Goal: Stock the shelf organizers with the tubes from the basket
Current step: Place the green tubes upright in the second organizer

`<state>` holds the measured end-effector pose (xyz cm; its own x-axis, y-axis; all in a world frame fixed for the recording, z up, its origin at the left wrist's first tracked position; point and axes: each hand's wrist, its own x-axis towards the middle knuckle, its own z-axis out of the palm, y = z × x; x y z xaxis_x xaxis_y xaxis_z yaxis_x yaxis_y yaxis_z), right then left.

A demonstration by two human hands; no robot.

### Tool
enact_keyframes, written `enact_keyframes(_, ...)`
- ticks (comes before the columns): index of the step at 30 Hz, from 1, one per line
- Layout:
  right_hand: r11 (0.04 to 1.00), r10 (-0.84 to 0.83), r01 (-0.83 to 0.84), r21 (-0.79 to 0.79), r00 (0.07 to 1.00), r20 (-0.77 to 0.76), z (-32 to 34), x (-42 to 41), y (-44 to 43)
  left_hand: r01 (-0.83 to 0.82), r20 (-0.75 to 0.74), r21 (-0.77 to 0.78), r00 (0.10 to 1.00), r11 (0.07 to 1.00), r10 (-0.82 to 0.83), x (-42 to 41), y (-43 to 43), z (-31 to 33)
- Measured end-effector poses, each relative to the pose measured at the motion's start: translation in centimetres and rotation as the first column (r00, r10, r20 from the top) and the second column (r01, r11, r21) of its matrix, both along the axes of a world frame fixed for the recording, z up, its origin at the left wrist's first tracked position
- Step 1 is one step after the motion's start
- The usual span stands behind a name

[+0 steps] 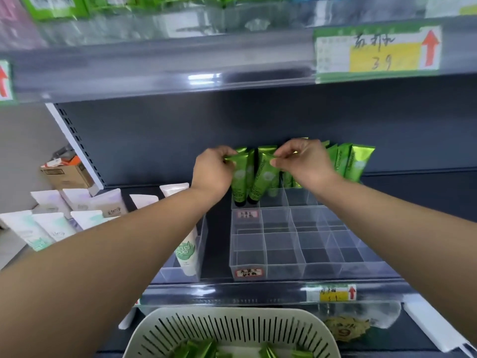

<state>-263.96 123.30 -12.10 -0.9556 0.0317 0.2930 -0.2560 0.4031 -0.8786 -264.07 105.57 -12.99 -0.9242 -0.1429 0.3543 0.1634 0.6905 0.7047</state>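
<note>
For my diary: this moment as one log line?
left hand: pinches green tube | right hand: pinches neighbouring tube | basket: holds tubes

Left hand (213, 171) bare, fingers and knuckles uncovered, left forearm (116, 249) bare along its whole visible length, right hand (304, 164) bare likewise, right forearm (402, 223) bare to the near edge

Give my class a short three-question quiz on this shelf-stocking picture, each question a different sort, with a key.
1. True or false: the left hand and the right hand each pinch a green tube.
2. Which row of the clear organizer holds green tubes? A front, B middle, C back.
3. Fill in: the tubes in the basket are ___ in colour.
Key: 1 true; 2 C; 3 green.
</note>
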Motion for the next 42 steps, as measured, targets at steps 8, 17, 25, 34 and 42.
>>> enact_keyframes(8,0.994,0.032,-0.033,0.104,0.999,0.017,-1.7,-1.2,-1.2,-0.022,0.074,-0.062,0.997,0.998,0.027,-1.3,-0.1,-1.5)
enact_keyframes(17,0.972,0.070,-0.078,0.222,0.997,0.045,-2.9,-1.7,-2.3,-0.028,0.126,-0.120,0.991,0.992,0.043,-2.0,-0.1,-2.2)
enact_keyframes(25,0.964,0.032,-0.038,0.263,0.999,0.027,-2.7,-1.4,-2.2,-0.015,0.161,-0.080,0.987,0.997,0.028,-1.6,-0.2,-1.5)
enact_keyframes(34,0.919,0.044,-0.025,0.393,0.998,-0.040,-1.7,1.3,-2.4,0.008,0.178,-0.238,0.983,0.971,0.035,1.1,-0.9,-0.3)
enact_keyframes(42,0.843,0.085,-0.062,0.535,0.996,-0.019,-0.7,5.0,-3.1,0.124,0.159,-0.468,0.986,0.875,-0.055,5.9,-1.4,1.2)
